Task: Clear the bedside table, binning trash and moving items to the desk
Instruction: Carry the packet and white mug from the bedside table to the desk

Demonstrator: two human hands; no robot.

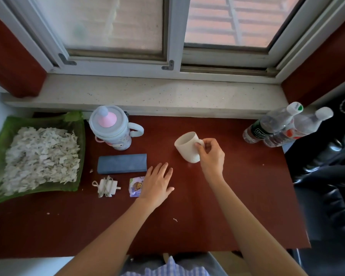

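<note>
Left hand (157, 184) flat midtable; right hand (211, 154) on tilted mug (187, 146).

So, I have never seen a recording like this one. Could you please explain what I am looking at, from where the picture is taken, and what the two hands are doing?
There is no machine here. A person wears a camera on the head, so the one picture looks forward and down at their own arms.

The surface is a dark red table under a window. The right hand pinches the handle of a white ribbed mug, which looks slightly tilted. The left hand lies flat and open on the table and holds nothing; it partly covers a small cartoon-printed packet.

Also on the table: a green tray of shredded paper, a pastel children's bottle, a grey-blue case, a white charger with its cable wound round it, and two plastic water bottles at the far right.
</note>
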